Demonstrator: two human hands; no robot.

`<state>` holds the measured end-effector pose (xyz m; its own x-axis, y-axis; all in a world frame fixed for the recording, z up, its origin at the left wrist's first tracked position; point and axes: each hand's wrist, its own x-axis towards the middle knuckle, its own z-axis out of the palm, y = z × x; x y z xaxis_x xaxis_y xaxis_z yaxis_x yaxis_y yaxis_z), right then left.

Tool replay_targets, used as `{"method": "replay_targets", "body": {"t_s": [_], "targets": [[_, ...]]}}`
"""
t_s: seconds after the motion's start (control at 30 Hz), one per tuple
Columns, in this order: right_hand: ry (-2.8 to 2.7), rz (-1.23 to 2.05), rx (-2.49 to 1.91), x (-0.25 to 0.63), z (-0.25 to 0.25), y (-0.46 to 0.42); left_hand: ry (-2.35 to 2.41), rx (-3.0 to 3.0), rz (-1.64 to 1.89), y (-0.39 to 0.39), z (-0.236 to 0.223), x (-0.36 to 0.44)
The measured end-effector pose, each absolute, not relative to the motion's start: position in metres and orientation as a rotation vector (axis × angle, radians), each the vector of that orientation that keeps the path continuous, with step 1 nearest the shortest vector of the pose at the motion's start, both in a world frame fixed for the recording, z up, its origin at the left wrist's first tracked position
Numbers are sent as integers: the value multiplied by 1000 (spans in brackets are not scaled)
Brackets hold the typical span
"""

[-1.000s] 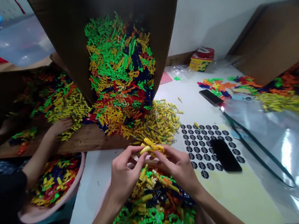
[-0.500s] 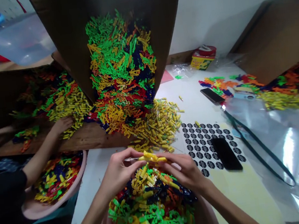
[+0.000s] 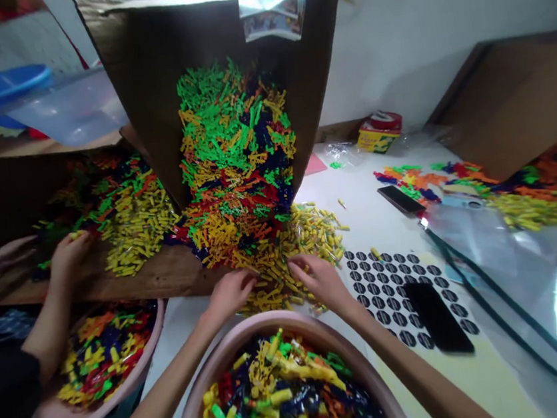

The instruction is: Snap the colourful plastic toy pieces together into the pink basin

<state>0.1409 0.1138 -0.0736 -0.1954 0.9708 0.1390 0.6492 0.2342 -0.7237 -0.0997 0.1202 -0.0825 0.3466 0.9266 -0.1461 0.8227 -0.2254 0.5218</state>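
L hand & R hand at yellow pcs.
Fingers curled, can't tell if gripping; yellow pcs btwn & just beyond hands; pink basin btwn forearms.

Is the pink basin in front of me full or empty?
Well filled: the pink basin holds heaped colourful pieces that hide its bottom.

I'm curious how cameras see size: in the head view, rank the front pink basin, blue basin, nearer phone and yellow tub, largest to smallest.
1. Front pink basin
2. Blue basin
3. Nearer phone and yellow tub: too alike to rank
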Motion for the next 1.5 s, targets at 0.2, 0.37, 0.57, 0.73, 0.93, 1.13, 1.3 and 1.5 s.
{"method": "replay_targets", "body": {"t_s": [0.2,0.37,0.57,0.73,0.93,1.13,1.3,1.5], "targets": [[-2452,457,-1470,94,-126,187,1554,2121,148,147,-127,-84],[-2395,615,-1359,93,-126,198,1587,1944,304,142,-123,-99],[-1649,1171,-1223,106,-93,151,1388,1456,856,106,-81,-92],[-865,1534,-1065,109,-64,85,1260,1187,1104,58,-41,-67],[-810,1551,-1040,110,-46,47,1297,1207,1087,31,-36,-54],[-756,1638,-1067,118,-43,39,1353,1383,1081,23,-35,-57],[-839,1529,-1141,117,-41,30,1402,1379,1087,20,-30,-57],[-975,1371,-1184,112,-40,20,1442,1445,1060,18,-26,-58]]}}
